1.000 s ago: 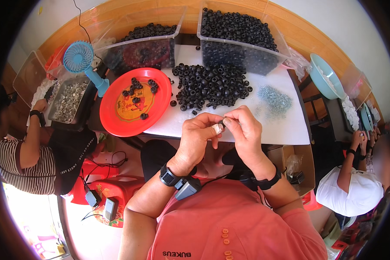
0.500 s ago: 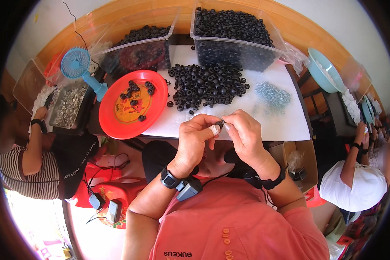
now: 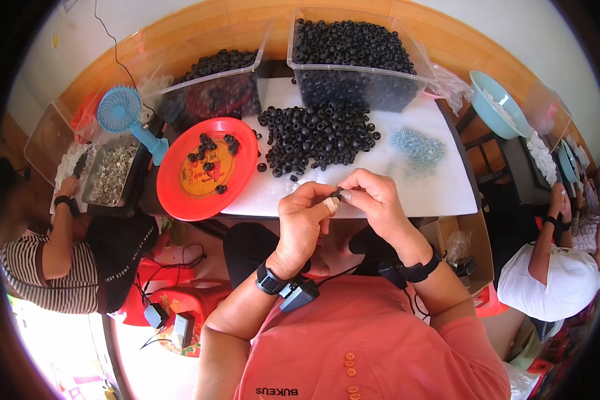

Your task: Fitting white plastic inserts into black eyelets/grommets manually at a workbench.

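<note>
Above the table's near edge, my left hand (image 3: pixel 297 225) and my right hand (image 3: pixel 379 212) meet, fingertips pinched together on a small black part (image 3: pixel 339 194). Fingers cover most of that part, so its full shape is hidden. A whitish wrap (image 3: pixel 331 204) covers the tip of my left thumb. Just beyond my hands lies a heap of black, round, holed parts (image 3: pixel 320 137). To its right, tiny clear bluish pieces (image 3: pixel 417 148) are spread on the white table surface. A red plate (image 3: pixel 171 201), left of my hands, carries several small clusters of black parts.
Two clear bins (image 3: pixel 360 72) (image 3: pixel 210 87) of black parts stand at the back. A blue fan (image 3: pixel 128 113) and a tray of metal pieces (image 3: pixel 115 175) are on the left. Beyond the right edge is a light blue basin (image 3: pixel 493 113). People work at both sides.
The whole view has shifted slightly. Both hands stay together on the small black part, with the fingers a little rearranged around it.
</note>
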### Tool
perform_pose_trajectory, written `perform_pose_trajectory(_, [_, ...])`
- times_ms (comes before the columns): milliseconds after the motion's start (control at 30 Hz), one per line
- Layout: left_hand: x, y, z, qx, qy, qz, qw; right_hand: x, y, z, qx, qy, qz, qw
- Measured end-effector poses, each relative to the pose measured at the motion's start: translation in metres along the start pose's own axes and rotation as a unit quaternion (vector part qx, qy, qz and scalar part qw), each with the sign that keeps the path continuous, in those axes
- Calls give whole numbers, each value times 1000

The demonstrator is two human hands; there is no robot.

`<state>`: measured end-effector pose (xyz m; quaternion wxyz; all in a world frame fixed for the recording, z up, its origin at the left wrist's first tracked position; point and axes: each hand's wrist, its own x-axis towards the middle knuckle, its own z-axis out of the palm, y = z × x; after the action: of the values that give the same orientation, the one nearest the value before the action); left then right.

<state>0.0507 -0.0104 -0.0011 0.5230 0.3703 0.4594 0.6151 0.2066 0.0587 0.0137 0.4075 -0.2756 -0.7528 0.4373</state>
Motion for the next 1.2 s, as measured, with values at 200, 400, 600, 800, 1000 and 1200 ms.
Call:
perform_pose_trajectory(200, [1, 0, 0, -16, -2, 5, 1000, -3, 2, 9, -210, 62, -198, 955])
perform_pose_trajectory(400, [-2, 4, -1, -12, -3, -8, 1000, -4, -8, 11, -286, 71, -261, 919])
perform_pose_trajectory(600, [-8, 3, 0, -45, 14, -19, 999, -5, -10, 11, -263, 53, -260, 928])
perform_pose_trajectory(800, [-16, 7, 0, -64, -4, -43, 997, -11, -8, 8, -172, 34, -223, 959])
perform_pose_trajectory(1000, [-23, 15, 2, -55, 2, -61, 997, -14, -13, 5, -200, 23, -257, 945])
perform_pose_trajectory(1200, [-28, 9, 4, -87, -17, -33, 995, -28, -23, 6, -245, 25, -264, 933])
